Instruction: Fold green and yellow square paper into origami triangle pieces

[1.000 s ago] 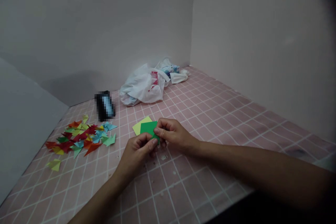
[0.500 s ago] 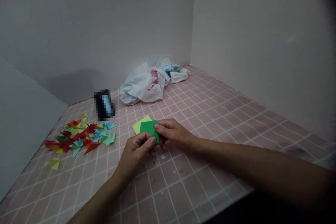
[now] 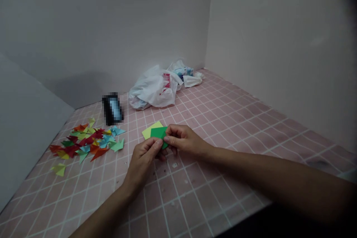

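Observation:
Between my two hands is a green sheet of origami paper (image 3: 157, 133), held above the table. My left hand (image 3: 145, 152) pinches its lower edge with the thumb on top. At the right edge, my right hand (image 3: 180, 138) grips it between thumb and fingers. The fingertips beneath the paper are partly hidden. Just behind it lies a pale yellow paper (image 3: 150, 129), partly covered by the green one. To the left, a pile of folded paper pieces (image 3: 83, 141) in red, orange, yellow, blue and green is spread out.
A pink tablecloth with white grid lines (image 3: 223, 119) covers the table. White plastic bags (image 3: 153, 87) and a blue-patterned packet (image 3: 182, 70) lie against the back wall. A dark blurred-out object (image 3: 113, 109) stands behind the pile. One yellow folded piece (image 3: 59, 170) lies apart, nearer me.
My right thumb and fingers have shifted slightly on the green paper's right edge. The whole view has moved a little; the pile and bags stay in place.

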`<act>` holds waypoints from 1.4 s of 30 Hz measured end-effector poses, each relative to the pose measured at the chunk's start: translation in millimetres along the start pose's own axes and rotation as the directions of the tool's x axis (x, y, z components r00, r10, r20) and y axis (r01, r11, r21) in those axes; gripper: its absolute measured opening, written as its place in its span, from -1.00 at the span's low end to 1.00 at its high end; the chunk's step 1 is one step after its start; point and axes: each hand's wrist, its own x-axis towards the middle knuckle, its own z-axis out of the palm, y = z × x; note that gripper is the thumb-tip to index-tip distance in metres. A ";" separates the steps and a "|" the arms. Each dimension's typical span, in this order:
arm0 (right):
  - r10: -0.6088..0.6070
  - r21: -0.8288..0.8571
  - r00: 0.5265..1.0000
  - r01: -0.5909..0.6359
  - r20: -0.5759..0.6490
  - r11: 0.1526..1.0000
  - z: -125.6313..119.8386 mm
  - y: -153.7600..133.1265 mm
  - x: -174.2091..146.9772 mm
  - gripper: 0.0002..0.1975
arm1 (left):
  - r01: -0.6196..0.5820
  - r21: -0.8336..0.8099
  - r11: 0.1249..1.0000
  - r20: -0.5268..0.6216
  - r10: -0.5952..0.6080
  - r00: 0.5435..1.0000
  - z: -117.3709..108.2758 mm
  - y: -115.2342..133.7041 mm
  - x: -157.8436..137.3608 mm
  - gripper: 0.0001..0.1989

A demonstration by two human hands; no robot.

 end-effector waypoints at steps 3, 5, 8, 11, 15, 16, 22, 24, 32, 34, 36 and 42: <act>-0.012 0.019 0.999 0.013 -0.043 1.000 -1.5 0.1 0.7 -0.78 | -0.022 0.078 0.997 0.029 0.020 0.999 -1.4 2.4 0.2 -0.67; -0.003 0.049 0.999 0.005 -0.045 0.999 -1.2 0.6 1.0 -0.77 | -0.040 0.104 0.994 0.006 0.040 0.999 -2.2 3.4 0.0 -0.68; -0.002 0.057 0.999 0.004 -0.033 0.998 0.1 0.9 1.0 -0.76 | -0.050 0.120 0.992 -0.037 0.055 0.998 -2.6 2.9 -0.1 -0.69; -0.017 0.032 1.000 0.017 0.006 0.999 0.4 0.9 0.7 -0.76 | -0.035 0.067 0.997 -0.045 0.038 0.998 -2.3 1.1 0.6 -0.73; -0.007 0.056 0.998 0.003 0.065 0.998 -0.1 0.9 0.2 -0.69 | -0.029 -0.037 0.999 -0.091 0.026 0.996 -0.7 1.4 0.3 -0.75; -0.006 0.063 0.998 0.002 0.066 0.998 0.1 0.4 -0.2 -0.68 | -0.039 -0.038 0.999 -0.110 0.034 0.993 -0.2 2.2 -0.2 -0.75; -0.026 0.089 0.999 0.023 0.035 0.996 2.8 -4.9 -2.9 -0.74 | -0.074 -0.053 0.996 -0.148 0.065 0.987 3.2 6.8 -3.3 -0.84; -0.043 0.115 0.998 0.037 0.049 0.993 3.2 -5.1 -2.4 -0.78 | -0.074 -0.078 0.994 -0.170 0.060 0.984 4.3 7.6 -3.7 -0.85; -0.074 0.203 0.997 0.070 0.010 0.977 7.3 -6.8 -2.8 -0.87 | -0.131 -0.072 0.989 -0.205 0.114 0.972 6.9 9.6 -5.1 -0.83; -0.079 0.205 0.997 0.079 -0.006 0.976 9.3 -8.9 -4.4 -0.87 | -0.143 -0.059 0.988 -0.216 0.128 0.968 7.6 10.4 -5.6 -0.84; -0.083 0.211 0.996 0.084 -0.014 0.974 10.9 -10.7 -5.6 -0.87 | -0.158 -0.063 0.985 -0.221 0.141 0.965 8.4 10.9 -6.3 -0.85; -0.088 0.168 0.996 0.091 -0.028 0.982 10.7 -11.4 -6.9 -0.85 | -0.218 -0.065 0.974 -0.235 0.197 0.952 7.3 9.5 -7.4 -0.89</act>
